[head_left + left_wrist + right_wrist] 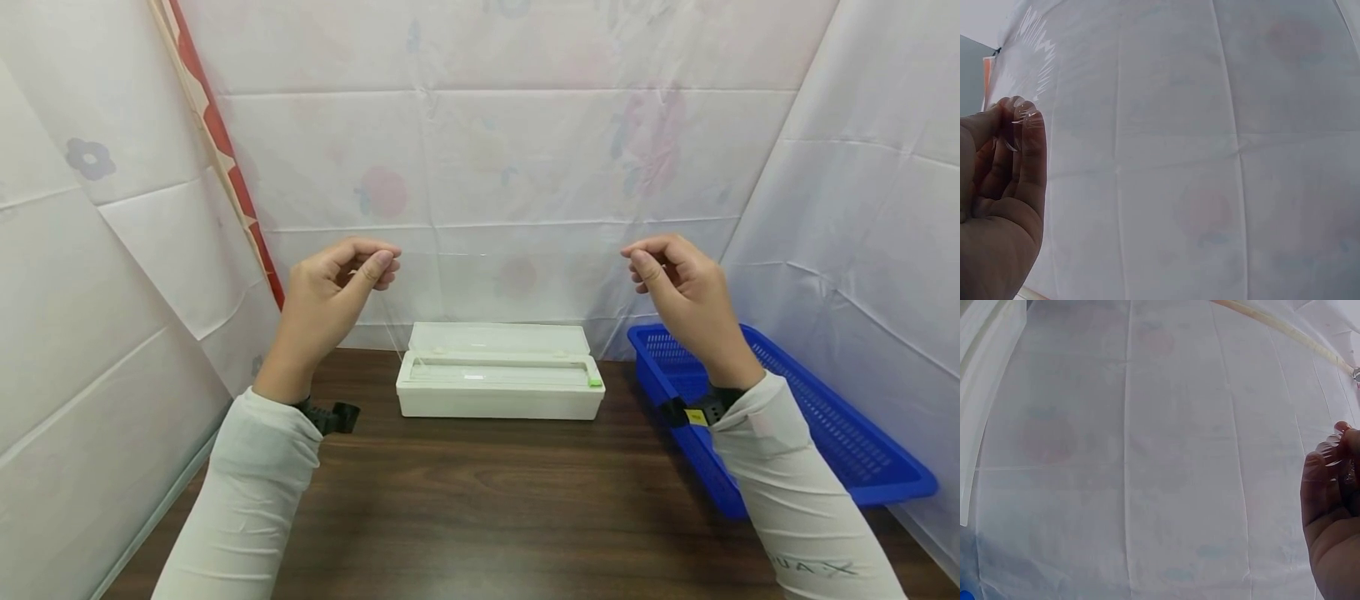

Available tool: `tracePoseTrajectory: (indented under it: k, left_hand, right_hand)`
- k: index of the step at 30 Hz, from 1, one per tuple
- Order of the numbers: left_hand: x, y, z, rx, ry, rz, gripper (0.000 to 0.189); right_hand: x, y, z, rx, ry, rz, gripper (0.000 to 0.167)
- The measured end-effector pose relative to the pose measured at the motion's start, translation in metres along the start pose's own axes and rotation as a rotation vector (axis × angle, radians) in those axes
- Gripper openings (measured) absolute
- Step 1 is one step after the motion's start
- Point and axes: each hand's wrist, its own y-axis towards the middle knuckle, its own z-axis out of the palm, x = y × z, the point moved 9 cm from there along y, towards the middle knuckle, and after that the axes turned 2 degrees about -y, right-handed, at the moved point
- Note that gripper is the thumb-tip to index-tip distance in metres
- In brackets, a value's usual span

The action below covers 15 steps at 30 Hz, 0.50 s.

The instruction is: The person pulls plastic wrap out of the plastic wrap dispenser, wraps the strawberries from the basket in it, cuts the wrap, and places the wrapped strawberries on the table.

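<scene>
A clear sheet of plastic wrap (510, 275) stretches between my two raised hands and runs down toward a white wrap dispenser box (498, 402) on the table. My left hand (333, 287) pinches one upper corner between thumb and fingers; in the left wrist view, shiny creases of the film show at the fingertips (1020, 112). The opposite corner is pinched by my right hand (678, 279), with wrinkled film at its fingertips (1329, 447) in the right wrist view. The dispenser's lid (498, 338) stands raised at the back, and a small green slider (595, 383) sits at its right end.
A blue plastic basket (832, 417) stands on the right, partly behind my right forearm. The dark wooden table (480, 508) is enclosed by pale printed curtains (487, 158) at the back and sides. A red-and-cream edge strip (225, 150) slants down at the left.
</scene>
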Motion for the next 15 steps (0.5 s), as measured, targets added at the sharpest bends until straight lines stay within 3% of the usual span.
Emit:
tracePoseTrajectory:
  k: [15]
  left_hand:
    - [-0.0041,0.0037,-0.0014,-0.006,0.011,0.020,0.016]
  right_hand:
    - [-0.0012,0.0019,-0.0031,-0.002,-0.020,-0.015,0.017]
